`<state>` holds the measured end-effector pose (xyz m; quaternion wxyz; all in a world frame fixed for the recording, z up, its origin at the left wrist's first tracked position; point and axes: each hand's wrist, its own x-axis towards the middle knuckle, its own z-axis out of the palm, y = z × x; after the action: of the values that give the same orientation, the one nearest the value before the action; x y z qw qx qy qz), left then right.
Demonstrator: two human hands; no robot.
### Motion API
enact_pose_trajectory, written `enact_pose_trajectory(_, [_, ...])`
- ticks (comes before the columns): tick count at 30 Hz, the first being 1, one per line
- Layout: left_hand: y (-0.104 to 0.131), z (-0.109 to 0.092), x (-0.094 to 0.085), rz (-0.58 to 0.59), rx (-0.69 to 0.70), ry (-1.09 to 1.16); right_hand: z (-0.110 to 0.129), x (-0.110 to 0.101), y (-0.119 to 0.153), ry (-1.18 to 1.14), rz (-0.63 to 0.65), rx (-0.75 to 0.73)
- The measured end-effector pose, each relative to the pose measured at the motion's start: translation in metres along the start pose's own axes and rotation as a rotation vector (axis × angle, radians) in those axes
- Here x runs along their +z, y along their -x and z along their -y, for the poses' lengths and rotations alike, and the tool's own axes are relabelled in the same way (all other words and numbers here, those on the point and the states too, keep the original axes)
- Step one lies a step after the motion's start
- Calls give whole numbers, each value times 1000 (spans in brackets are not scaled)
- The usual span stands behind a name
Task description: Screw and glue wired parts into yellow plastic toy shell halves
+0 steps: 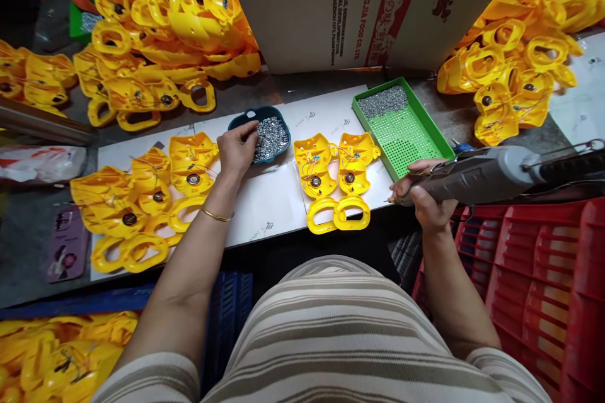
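Observation:
My left hand [239,148] reaches over the left side of a dark teal tray [244,114] filled with small silver screws [271,137]. Its fingers are drawn together at the screws; whatever is between them is too small to make out. Wrapped around a grey electric screwdriver [477,175] is my right hand [425,192], the tool's tip pointing left. Between the hands, two open yellow plastic shell halves [314,167] with handle loops, wires and round metal parts lie side by side on a white board [265,201].
A green perforated tray [411,132] holds more screws at its far end. More yellow shells [142,182] lie left, near a purple phone [67,242]. Piles of yellow parts [174,19] flank a cardboard box [307,6] behind. A red crate [534,277] stands at right.

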<state>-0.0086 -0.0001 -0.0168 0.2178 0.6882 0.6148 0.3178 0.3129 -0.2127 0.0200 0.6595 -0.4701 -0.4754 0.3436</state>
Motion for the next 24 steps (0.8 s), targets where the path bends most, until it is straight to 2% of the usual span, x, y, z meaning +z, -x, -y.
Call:
enact_pose_trajectory(4, [-3,-1,-4,36,-64,1,-2,-3,1,23,3,25])
enact_pose_trajectory(7, [10,-19,-4,-10,6,11,-1,-1,0,13,-21,9])
enact_pose_trajectory(9, [36,-40,4,-11,65,138,2,5,-3,-16,-71,-16])
enact_pose_trajectory(10, [54,-51,11,32,58,245,5,10,-5,-39,-101,-34])
enact_pose_trajectory(13, [115,-83,38,279,6,563,17,27,-13,-154,-142,-110])
enact_pose_trajectory(15, [147,-95,54,376,-22,679,27,39,-17,-238,-118,-166])
enact_pose_trajectory(17, [166,-99,63,417,15,716,34,48,-18,-272,-78,-188])
enact_pose_trajectory(19, [172,-99,65,422,112,681,36,54,-17,-234,-47,-180])
enact_pose_trajectory(24, [166,-95,59,396,402,430,30,64,-11,-133,-15,-131])
